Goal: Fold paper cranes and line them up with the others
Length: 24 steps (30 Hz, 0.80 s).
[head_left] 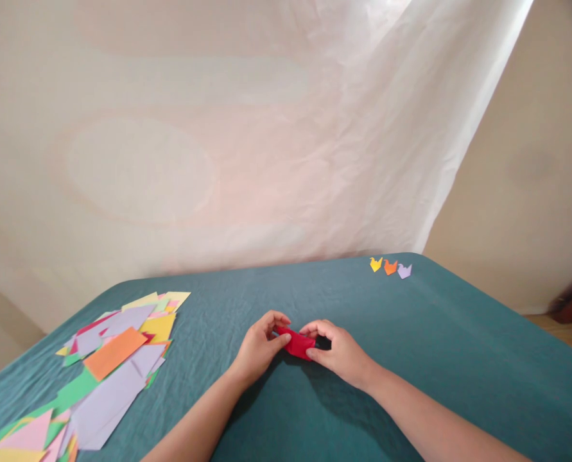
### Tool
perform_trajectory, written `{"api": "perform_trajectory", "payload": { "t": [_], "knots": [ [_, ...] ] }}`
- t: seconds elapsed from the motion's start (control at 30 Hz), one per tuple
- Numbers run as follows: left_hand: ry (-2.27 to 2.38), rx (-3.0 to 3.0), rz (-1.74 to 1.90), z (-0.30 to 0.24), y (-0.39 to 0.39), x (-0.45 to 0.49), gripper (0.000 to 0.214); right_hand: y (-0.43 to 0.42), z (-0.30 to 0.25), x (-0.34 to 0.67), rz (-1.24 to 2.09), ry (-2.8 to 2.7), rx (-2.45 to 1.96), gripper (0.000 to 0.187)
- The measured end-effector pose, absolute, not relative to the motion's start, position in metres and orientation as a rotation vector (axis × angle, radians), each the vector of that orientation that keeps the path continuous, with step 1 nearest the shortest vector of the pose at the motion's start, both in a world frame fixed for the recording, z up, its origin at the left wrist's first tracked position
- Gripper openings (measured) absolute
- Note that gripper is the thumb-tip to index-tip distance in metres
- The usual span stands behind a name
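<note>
A small folded piece of red paper [298, 344] is held between my two hands, near the middle of the table. My left hand [265, 343] pinches its left end, thumb in front and fingers behind. At the other end, my right hand [336, 353] grips the paper between thumb and fingertips, with a dark gap showing inside the curl of the fingers. The fingertips hide parts of both ends, so the exact folds cannot be made out.
Loose coloured paper sheets [115, 353] lie in an overlapping heap on the left of the green-covered table [440, 359]. Three small folded paper birds [390, 267], yellow, orange and lilac, sit in a row near the far right edge. A pale cloth [266, 160] hangs behind.
</note>
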<state>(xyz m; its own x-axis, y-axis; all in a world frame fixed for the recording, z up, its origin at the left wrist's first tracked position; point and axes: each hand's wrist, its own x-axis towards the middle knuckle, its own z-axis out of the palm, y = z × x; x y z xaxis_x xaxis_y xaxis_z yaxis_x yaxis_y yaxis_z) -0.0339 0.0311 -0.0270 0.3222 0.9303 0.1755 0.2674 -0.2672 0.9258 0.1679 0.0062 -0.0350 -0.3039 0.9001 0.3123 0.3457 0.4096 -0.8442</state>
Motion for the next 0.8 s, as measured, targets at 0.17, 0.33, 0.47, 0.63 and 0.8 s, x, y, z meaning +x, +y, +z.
{"api": "perform_trajectory", "payload": {
  "t": [0.17, 0.33, 0.47, 0.63, 0.8],
  "knots": [
    [1.027, 1.714, 1.025, -0.029, 0.031, -0.033, 0.024, 0.007, -0.033, 0.168, 0.656, -1.781, -1.056, 0.032],
    [0.992, 1.703, 1.059, -0.029, 0.030, -0.031, 0.021, 0.008, -0.032, 0.170, 0.548, -1.762, -1.047, 0.025],
    [1.032, 1.739, 1.020, -0.031, 0.030, -0.031, 0.010, 0.008, -0.033, 0.169, 0.594, -1.821, -0.985, 0.019],
    [1.037, 1.750, 0.993, -0.028, 0.031, -0.033, 0.008, 0.013, -0.041, 0.170, 0.719, -1.752, -1.029, 0.015],
    [1.073, 1.755, 0.975, -0.023, 0.032, -0.035, 0.012, 0.019, -0.044, 0.174, 0.922, -1.656, -1.070, 0.013]
  ]
}}
